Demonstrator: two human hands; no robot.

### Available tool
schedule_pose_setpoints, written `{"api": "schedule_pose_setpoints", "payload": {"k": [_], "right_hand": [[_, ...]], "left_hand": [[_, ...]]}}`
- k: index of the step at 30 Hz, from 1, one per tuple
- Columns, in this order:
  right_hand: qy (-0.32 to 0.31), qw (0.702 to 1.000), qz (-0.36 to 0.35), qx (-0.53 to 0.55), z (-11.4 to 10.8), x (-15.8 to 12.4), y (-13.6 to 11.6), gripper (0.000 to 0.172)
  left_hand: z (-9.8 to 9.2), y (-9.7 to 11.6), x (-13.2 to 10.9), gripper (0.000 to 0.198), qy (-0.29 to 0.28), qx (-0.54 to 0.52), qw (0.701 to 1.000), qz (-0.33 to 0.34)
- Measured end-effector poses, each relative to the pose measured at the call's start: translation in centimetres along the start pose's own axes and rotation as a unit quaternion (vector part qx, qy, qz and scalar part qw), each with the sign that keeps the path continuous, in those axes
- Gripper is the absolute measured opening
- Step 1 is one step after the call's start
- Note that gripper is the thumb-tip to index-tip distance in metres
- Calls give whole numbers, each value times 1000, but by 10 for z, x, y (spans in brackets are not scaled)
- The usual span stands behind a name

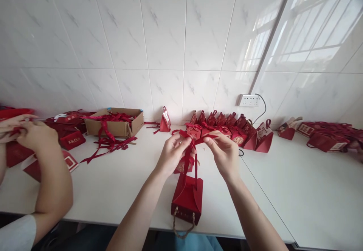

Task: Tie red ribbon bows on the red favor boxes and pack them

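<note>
Before me on the white table sits a red gift box (186, 200) with a twisted rope handle hanging over its near side. A red ribbon (187, 159) rises from the box top in two strands up to my hands. My left hand (173, 152) pinches the ribbon where its strands cross. To the right, my right hand (224, 152) grips another part of the ribbon between thumb and fingers. Behind the ribbon stands a smaller red box (183, 165) with a gold pattern, partly hidden by my left hand and the strands.
A cardboard box (113, 127) of red ribbons stands at the back left, some trailing out. Rows of red boxes (238, 134) line the wall side, with more boxes (329, 141) far right. At left, a co-worker's hands (31, 131) handle red material. A power strip (249, 100) hangs on the wall.
</note>
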State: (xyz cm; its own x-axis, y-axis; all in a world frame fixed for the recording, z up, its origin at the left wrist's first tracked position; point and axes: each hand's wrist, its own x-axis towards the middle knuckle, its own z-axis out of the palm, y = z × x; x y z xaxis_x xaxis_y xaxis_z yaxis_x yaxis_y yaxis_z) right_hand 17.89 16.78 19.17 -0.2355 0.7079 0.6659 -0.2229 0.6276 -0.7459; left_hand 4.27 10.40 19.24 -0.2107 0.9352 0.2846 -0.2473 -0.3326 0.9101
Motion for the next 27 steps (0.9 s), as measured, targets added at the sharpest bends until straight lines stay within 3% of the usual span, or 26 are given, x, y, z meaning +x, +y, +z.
{"api": "schedule_pose_setpoints", "payload": {"k": [2, 4, 6, 8, 10, 13, 15, 17, 22, 24, 27], "right_hand": [[-30, 994, -84, -60, -5, -10, -1, 15], [-97, 978, -156, -104, -10, -20, 1, 10], [-154, 965, -179, -112, -13, -27, 5, 13], [-156, 977, -133, -66, -13, -30, 9, 23], [-135, 990, -39, 26, -10, -30, 11, 23], [-181, 969, 105, 133, -5, -25, 10, 27], [-224, 952, 157, 135, -2, -23, 8, 33], [-215, 959, 163, 93, 1, -24, 7, 27], [-102, 986, 84, -98, 4, -33, 8, 7], [-98, 985, 80, -115, 3, -37, 8, 13], [-108, 989, 85, -56, -1, -40, 8, 20]], "left_hand": [[-2, -2, 2, 28, 16, -25, 1000, -4], [-4, -3, 3, 28, 17, -7, 1000, 14], [-6, -2, 2, 24, 5, 59, 997, 55], [-7, 1, -1, 19, -14, 144, 984, 106], [-7, 4, -4, 15, -33, 210, 966, 145], [-7, 8, -9, 7, -63, 264, 946, 177], [-8, 10, -11, 6, -81, 292, 934, 191], [-9, 10, -13, 10, -91, 320, 921, 204], [-11, 7, -14, 16, -115, 343, 898, 252], [-13, 3, -14, 16, -115, 322, 906, 249], [-14, -1, -14, 11, -101, 290, 925, 226]]}}
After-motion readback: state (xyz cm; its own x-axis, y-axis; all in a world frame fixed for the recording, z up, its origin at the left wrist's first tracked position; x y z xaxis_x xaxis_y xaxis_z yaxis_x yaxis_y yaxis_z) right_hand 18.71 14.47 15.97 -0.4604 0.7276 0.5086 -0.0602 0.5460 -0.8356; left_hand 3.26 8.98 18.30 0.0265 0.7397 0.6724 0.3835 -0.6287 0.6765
